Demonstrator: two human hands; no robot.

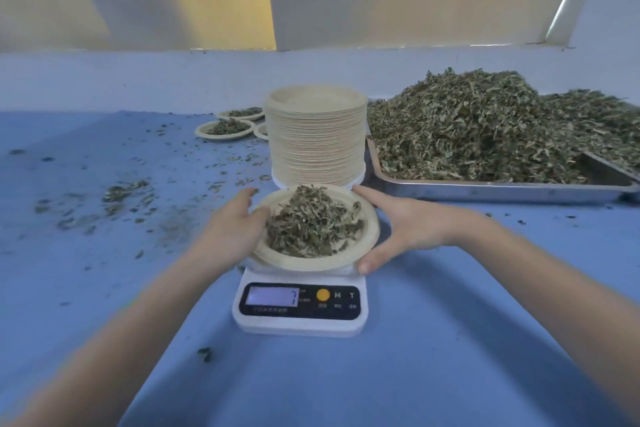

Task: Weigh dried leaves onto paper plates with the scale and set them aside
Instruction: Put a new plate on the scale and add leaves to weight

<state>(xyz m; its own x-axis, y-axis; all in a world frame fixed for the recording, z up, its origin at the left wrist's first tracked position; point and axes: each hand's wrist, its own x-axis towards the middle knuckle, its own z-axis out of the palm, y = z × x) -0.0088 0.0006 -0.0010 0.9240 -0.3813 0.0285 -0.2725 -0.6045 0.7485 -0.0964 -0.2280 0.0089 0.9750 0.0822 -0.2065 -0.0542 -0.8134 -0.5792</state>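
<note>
The paper plate of dried leaves sits on the scale, between both hands. The left hand and right hand clasp its opposite rims with curved fingers. The filled plates lie behind the scale, on the left hand's side.

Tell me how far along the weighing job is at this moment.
Done: three filled plates sit set aside at the back left. In hand: left hand and right hand grip the loaded plate on the scale. Left: a tall stack of empty plates and a heaped tray of leaves, so it looks early.
</note>
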